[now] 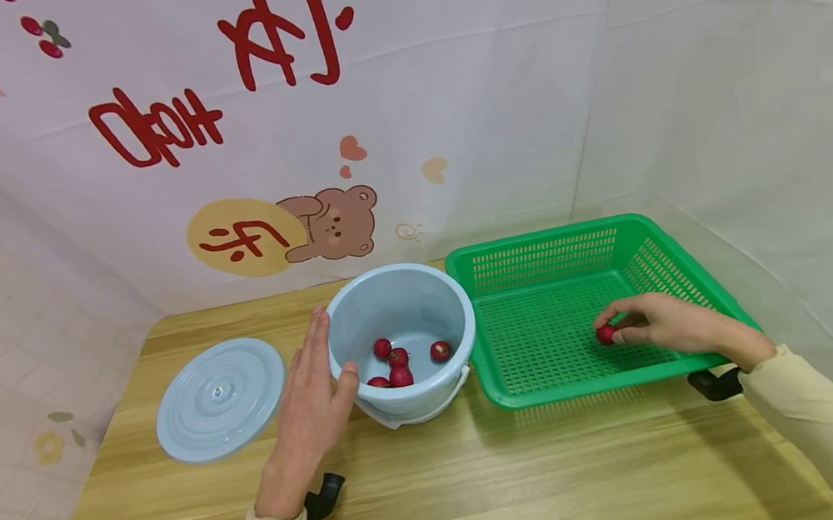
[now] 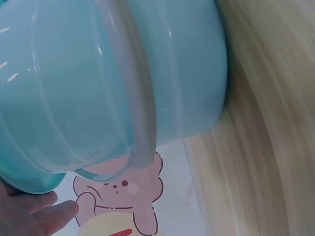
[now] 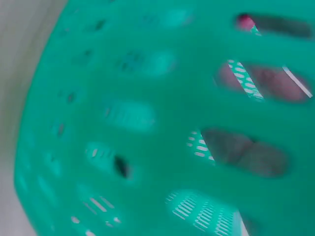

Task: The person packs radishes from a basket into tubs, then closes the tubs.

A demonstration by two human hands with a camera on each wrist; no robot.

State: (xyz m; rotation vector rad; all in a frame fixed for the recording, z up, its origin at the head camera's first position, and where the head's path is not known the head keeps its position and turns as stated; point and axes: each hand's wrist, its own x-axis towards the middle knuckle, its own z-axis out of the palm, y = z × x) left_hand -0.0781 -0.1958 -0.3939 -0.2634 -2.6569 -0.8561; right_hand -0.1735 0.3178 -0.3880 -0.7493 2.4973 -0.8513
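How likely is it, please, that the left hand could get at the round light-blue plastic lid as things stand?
Probably yes: the lid lies on the yellowish-brown wooden table just beside the left hand, nothing visible stands between them, and the hand's fingers grip nothing.

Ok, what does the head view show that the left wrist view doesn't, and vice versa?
Only the head view: the green basket, the blue lid, the radishes and the right hand.
Only the left wrist view: faint rings round the outside of the blue bucket.
Both: the bucket, its handle, the left hand, the printed bear, the wooden table.
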